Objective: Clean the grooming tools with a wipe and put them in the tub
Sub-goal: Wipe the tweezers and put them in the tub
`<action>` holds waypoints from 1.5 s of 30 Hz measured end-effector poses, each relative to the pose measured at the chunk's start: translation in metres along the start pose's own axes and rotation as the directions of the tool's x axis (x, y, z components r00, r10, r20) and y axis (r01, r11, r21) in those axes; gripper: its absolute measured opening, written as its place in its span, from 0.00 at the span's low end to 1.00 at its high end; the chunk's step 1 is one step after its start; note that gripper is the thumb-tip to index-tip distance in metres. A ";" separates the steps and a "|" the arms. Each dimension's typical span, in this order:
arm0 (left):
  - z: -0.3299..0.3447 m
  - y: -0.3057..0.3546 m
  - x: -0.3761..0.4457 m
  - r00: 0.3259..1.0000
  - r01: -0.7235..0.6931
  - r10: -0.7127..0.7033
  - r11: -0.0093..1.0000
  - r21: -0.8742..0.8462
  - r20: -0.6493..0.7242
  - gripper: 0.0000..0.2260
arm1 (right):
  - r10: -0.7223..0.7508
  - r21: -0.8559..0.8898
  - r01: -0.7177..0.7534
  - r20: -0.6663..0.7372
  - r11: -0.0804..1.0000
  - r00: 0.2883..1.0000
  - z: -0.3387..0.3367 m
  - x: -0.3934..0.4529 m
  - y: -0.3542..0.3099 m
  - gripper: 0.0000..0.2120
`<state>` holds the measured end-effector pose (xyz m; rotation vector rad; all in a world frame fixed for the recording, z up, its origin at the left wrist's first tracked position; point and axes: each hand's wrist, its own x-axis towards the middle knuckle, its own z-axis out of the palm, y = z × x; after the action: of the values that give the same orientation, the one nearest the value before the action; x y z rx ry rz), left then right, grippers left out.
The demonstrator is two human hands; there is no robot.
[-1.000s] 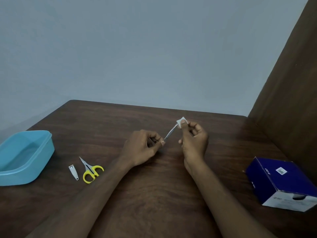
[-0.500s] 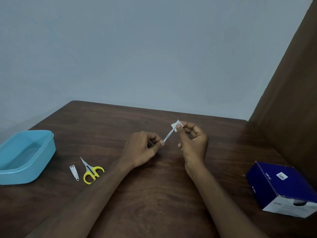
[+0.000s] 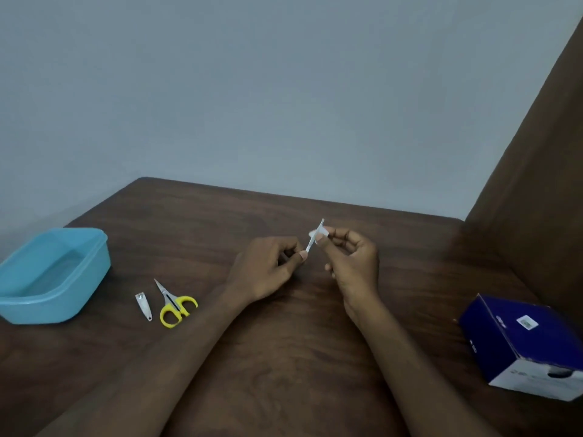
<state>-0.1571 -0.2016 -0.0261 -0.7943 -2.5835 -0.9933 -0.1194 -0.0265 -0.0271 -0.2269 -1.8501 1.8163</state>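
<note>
My left hand (image 3: 268,272) pinches the near end of a thin metal tool, probably tweezers (image 3: 310,245), above the middle of the table. Its far end points up and away. My right hand (image 3: 353,260) holds a small white wipe (image 3: 318,231) folded around the tool's shaft, just beyond my left fingertips. Small yellow-handled scissors (image 3: 175,305) and a silver nail clipper (image 3: 143,305) lie on the table to the left. The light blue tub (image 3: 94,257) stands at the far left with nothing visible inside.
A dark blue and white box (image 3: 523,342) sits at the right on the dark wooden table (image 3: 284,373). A brown panel (image 3: 536,200) rises along the right side. A grey wall stands behind the table.
My right hand has slid the wipe down the tool from its far tip toward my left hand. The left hand has stayed about where it was.
</note>
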 end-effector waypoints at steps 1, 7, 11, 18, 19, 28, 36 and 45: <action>0.000 0.000 0.000 1.000 -0.003 0.003 1.000 -0.012 -0.008 0.08 | 0.009 -0.009 -0.009 0.024 1.000 1.000 0.000 -0.001 -0.001 0.03; 0.002 -0.002 -0.001 0.998 -0.057 0.057 0.998 0.007 -0.034 0.11 | 0.077 0.056 -0.080 0.053 0.995 0.996 0.000 -0.002 -0.002 0.03; 0.005 -0.003 -0.002 0.994 -0.102 0.104 0.991 0.091 -0.013 0.11 | 0.111 0.155 -0.112 0.009 0.982 0.994 -0.002 0.001 -0.002 0.05; 0.007 -0.008 0.000 0.992 -0.126 0.126 0.989 0.073 -0.004 0.10 | 0.118 0.205 -0.113 -0.013 0.972 0.993 -0.002 -0.002 -0.006 0.05; 0.007 -0.008 -0.001 0.991 -0.131 0.132 0.989 0.072 -0.006 0.10 | 0.125 0.208 -0.120 -0.014 0.971 0.992 -0.003 -0.001 -0.006 0.05; 0.006 -0.009 -0.002 0.988 -0.132 0.140 0.982 0.133 -0.058 0.10 | 0.110 0.085 -0.120 0.112 0.989 0.988 -0.002 -0.006 -0.004 0.03; 0.006 -0.009 -0.002 0.994 -0.098 0.103 0.990 0.105 -0.046 0.11 | 0.079 -0.034 -0.075 0.145 0.997 0.986 0.001 -0.007 0.000 0.04; 0.004 -0.002 -0.001 0.985 -0.150 0.151 0.989 0.018 -0.082 0.12 | 0.074 0.133 -0.087 0.100 0.987 0.992 0.002 -0.003 -0.003 0.01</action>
<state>-0.1575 -0.2008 -0.0308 -0.9095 -2.4170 -0.9445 -0.1167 -0.0298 -0.0251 -0.1704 -1.7934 2.0329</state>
